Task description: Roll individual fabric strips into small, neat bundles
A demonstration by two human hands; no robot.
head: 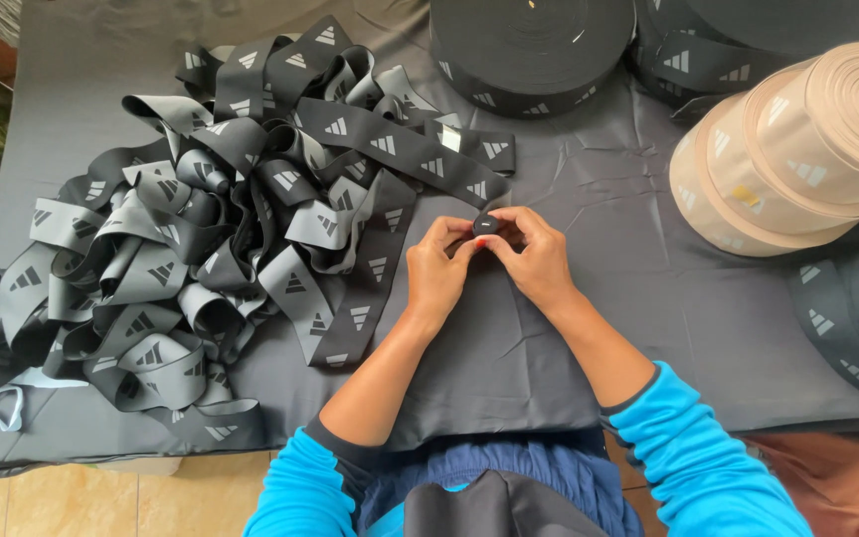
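My 2 hands, left (437, 267) and right (539, 257), were pinched together on a small rolled end of black elastic band (486, 224), mid-roll I judged, needing steady, tight turns beside the loose heap (231, 199).

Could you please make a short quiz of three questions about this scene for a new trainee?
1. True or false: both hands, left and right, hold the small black roll.
2. Where does the loose pile of black band lie: A) at the person's left, B) at the person's right, C) on the floor?
3. Fill in: the big stacked rolls at the right are ____ in colour.

Key: 1 true; 2 A; 3 beige.
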